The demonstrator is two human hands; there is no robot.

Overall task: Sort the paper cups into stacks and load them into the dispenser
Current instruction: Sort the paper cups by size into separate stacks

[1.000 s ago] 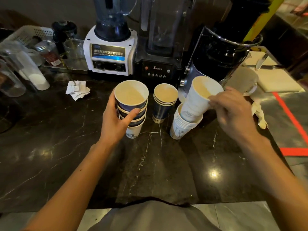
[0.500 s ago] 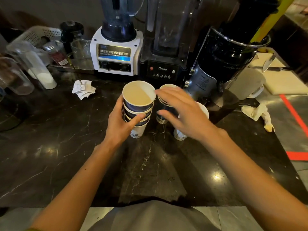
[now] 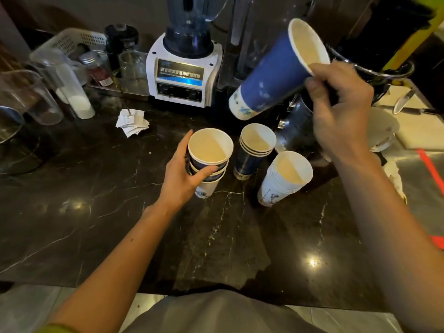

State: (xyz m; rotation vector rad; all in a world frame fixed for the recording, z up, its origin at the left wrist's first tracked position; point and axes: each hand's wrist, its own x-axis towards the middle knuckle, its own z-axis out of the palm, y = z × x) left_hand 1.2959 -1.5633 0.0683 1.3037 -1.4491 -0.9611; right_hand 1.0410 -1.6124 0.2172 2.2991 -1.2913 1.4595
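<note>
A blue cup [image 3: 271, 75] hangs tilted above the tabletop [image 3: 96, 200], pinched at its rim in the right hand [image 3: 341, 109] grip. The left hand [image 3: 185, 174] clasps a mixed stack [image 3: 209, 162]; a blue stack [image 3: 254, 150] and a white stack [image 3: 283, 179] stand beside it.

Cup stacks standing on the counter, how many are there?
3: a mixed stack in the left hand, a blue stack behind, a white stack rightmost.
</note>
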